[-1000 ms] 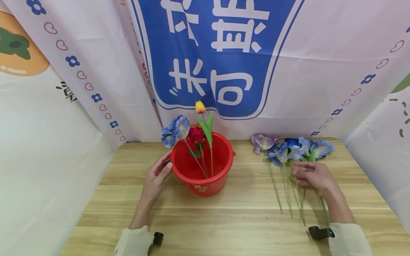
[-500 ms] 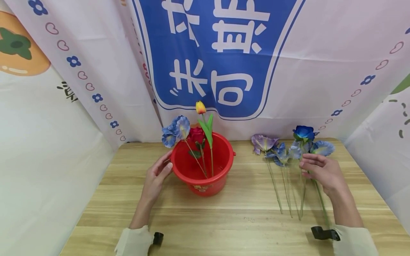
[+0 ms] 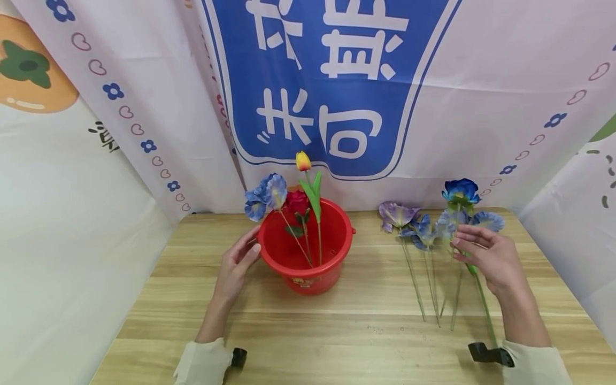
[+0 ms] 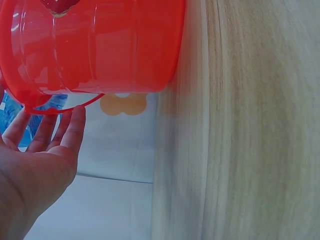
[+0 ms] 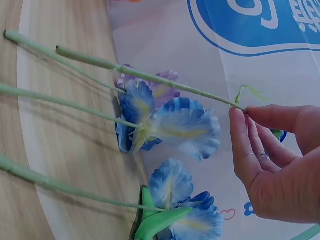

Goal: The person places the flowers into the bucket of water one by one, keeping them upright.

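Note:
My right hand [image 3: 493,259] pinches the thin green stem [image 5: 170,83] of a blue rose [image 3: 461,192] between thumb and fingertips. In the head view the bloom stands above the hand, over the other flowers. My left hand [image 3: 233,275] touches the left side of a red bucket [image 3: 315,280], fingers extended. The left wrist view shows its fingertips at the bucket's thin red handle [image 4: 90,102]. Standing in the bucket are a yellow-red tulip [image 3: 302,161], a red rose [image 3: 297,202] and blue irises [image 3: 276,192].
Several blue irises [image 3: 424,233] and a purple one [image 3: 398,214] lie on the wooden table [image 3: 375,353] at the right, stems toward the front. Behind the table hangs a printed cloth [image 3: 476,107]. Green leaves [image 5: 160,223] lie by one iris.
My right hand has lifted the blue rose up from among the lying flowers and moved slightly right. The left hand and the bucket have stayed in place.

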Demonstrator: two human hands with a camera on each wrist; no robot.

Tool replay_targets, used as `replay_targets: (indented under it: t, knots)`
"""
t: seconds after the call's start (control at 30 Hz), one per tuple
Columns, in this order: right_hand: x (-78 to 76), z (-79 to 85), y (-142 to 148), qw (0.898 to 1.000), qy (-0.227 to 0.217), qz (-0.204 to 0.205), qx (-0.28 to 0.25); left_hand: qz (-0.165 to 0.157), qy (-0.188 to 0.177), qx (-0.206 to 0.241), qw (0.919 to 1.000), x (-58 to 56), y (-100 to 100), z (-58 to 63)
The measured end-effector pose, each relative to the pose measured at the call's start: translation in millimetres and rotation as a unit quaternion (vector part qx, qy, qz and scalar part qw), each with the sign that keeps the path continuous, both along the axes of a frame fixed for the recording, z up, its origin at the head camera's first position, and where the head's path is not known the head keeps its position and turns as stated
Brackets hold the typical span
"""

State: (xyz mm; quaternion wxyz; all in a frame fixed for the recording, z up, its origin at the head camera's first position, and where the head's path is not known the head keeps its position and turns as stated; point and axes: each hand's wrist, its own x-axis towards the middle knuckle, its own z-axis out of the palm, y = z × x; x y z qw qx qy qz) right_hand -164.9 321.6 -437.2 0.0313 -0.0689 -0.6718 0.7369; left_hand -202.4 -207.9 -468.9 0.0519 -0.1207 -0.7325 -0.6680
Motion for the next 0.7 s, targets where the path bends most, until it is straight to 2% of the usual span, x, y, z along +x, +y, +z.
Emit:
replay_targets:
  t: [0.23,0.47,0.7]
  knots:
    - [3.2,5.2,-14,1.000,0.029,0.009,-0.007,0.001,0.005,0.004,1.0000,0.2,1,1.2]
    - [4.7,11.6,-35,0.999,0.046,0.014,0.010,-0.002,-0.001,0.009,1.0000,1.2,2,0.5]
    - [-1.3,27.9,-60,0.997,0.066,0.023,0.017,0.001,-0.002,0.008,1.0000,2.0,3,1.5]
